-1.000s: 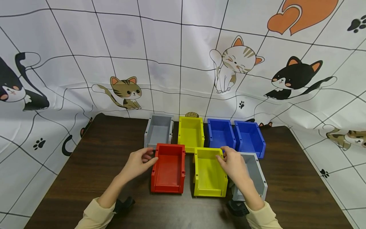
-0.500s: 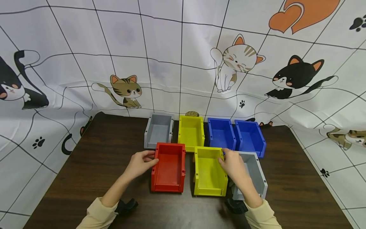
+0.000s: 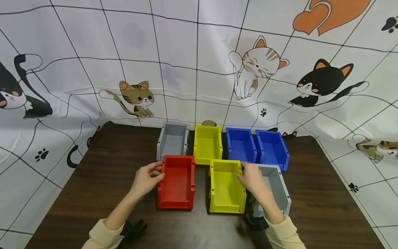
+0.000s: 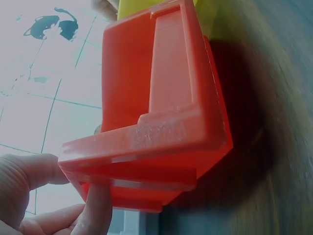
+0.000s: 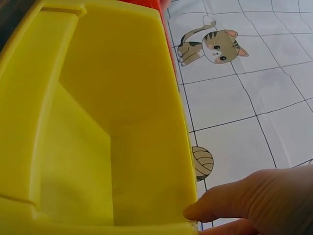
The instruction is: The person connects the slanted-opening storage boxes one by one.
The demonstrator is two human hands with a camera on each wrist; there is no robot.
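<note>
My left hand [image 3: 147, 180] pinches the left wall of a red plastic bin [image 3: 176, 183], near its back corner. In the left wrist view, the thumb [image 4: 41, 169] is at the bin's rim and a finger [image 4: 99, 208] lies against the outside of the wall. A yellow bin [image 3: 227, 186] stands to the right of the red one, with a gap between them. My right hand [image 3: 253, 178] grips its right wall near the back corner. In the right wrist view, the thumb [image 5: 220, 200] touches the rim of this yellow bin [image 5: 83, 147], whose visible inside holds nothing.
Behind stand a grey bin [image 3: 172, 140], another yellow bin [image 3: 207, 143] and two blue bins, one left [image 3: 240, 145] and one right [image 3: 271, 148]. A second grey bin [image 3: 276, 186] is right of the front yellow bin, partly behind my right arm. A cat-print curtain [image 3: 180, 69] hangs behind the dark table [image 3: 93, 186].
My left hand has taken hold of the red bin and shifted it left. My right hand has closed on the front yellow bin, which has moved slightly left. The bins behind stay put.
</note>
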